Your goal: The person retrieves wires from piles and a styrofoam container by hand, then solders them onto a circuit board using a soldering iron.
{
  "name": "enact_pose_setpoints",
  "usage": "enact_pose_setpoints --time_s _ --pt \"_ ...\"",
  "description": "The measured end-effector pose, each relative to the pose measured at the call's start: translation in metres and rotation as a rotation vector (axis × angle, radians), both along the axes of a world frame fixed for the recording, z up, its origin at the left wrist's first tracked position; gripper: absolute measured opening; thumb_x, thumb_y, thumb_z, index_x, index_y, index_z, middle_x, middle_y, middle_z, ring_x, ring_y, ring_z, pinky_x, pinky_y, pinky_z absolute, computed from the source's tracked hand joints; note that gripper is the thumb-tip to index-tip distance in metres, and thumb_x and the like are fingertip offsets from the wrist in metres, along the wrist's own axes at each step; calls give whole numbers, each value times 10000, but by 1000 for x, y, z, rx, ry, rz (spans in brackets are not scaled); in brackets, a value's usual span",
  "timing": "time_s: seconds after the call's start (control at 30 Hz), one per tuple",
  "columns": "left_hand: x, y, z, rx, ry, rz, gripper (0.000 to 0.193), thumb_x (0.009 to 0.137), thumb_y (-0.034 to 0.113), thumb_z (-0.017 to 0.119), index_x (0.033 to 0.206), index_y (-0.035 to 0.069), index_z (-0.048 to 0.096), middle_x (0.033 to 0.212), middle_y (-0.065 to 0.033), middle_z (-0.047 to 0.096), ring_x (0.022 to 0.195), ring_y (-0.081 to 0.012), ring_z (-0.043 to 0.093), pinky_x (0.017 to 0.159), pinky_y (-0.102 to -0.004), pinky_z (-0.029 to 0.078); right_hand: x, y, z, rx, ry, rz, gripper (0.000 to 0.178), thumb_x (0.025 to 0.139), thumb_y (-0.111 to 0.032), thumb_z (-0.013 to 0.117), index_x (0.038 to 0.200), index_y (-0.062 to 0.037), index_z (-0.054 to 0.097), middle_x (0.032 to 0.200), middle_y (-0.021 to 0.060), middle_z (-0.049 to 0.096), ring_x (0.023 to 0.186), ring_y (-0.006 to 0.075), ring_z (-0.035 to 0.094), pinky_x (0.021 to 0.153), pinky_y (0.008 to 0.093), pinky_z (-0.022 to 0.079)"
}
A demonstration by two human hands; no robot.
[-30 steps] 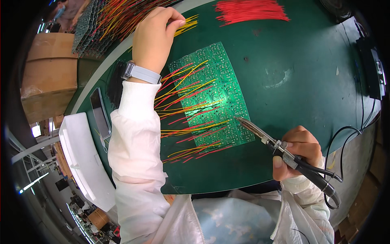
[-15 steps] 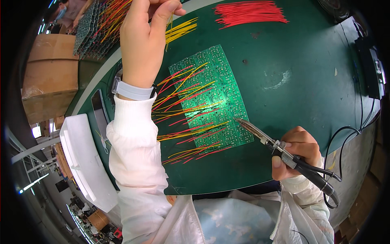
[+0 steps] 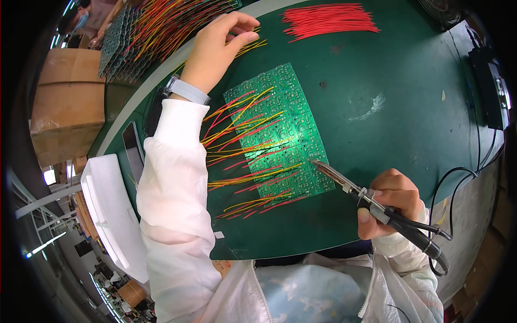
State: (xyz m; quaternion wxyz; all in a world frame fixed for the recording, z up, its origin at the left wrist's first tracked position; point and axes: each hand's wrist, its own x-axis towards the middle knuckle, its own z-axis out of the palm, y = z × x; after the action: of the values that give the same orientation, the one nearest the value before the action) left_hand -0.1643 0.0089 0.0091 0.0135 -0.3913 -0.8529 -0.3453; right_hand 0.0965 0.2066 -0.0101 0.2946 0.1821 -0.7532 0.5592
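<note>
My right hand (image 3: 390, 204) is wrapped round the grip of a soldering iron (image 3: 350, 185) with a metal barrel and a black cable. The iron's tip rests at the lower right part of a green circuit board (image 3: 301, 118), where light glares off the middle. Red and yellow wires (image 3: 253, 129) stick out from the board's left side, several reaching under my left sleeve. Above the board, my left hand (image 3: 221, 51) has thumb and forefinger curled together at a pile of yellow wires (image 3: 257, 44). A yellow wire end shows at the fingertips; the hand hides most of the pile.
A bundle of red wires (image 3: 329, 21) lies at the table's far side. Stacked boards with wires (image 3: 156, 32) stand at the upper left, beyond the table edge. A white foam box (image 3: 113, 210), a cardboard box (image 3: 67, 102) and a phone (image 3: 132, 145) are at left. A black device (image 3: 489, 89) sits at right.
My left hand has come down and to the right, from above the yellow wires onto them. The soldering iron and my right hand have barely moved.
</note>
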Motion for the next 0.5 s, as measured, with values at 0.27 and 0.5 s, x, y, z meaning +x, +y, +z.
enact_pose_setpoints --time_s 0.27,0.5 --pt "4 -1 1 -243 112 4 134 780 121 626 855 13 603 773 -42 565 683 -127 542 640 -237 432 1 -1 -1 15 -11 2 306 609 -90 651 826 -24 445 647 86 481 474 151 446 417 252 365" --pt "3 1 0 -283 161 35 128 785 125 622 828 6 603 758 -47 563 668 -142 531 621 -246 422 1 -1 -1 10 -12 -5 301 609 -93 655 815 -25 447 647 86 480 474 148 442 423 250 358"
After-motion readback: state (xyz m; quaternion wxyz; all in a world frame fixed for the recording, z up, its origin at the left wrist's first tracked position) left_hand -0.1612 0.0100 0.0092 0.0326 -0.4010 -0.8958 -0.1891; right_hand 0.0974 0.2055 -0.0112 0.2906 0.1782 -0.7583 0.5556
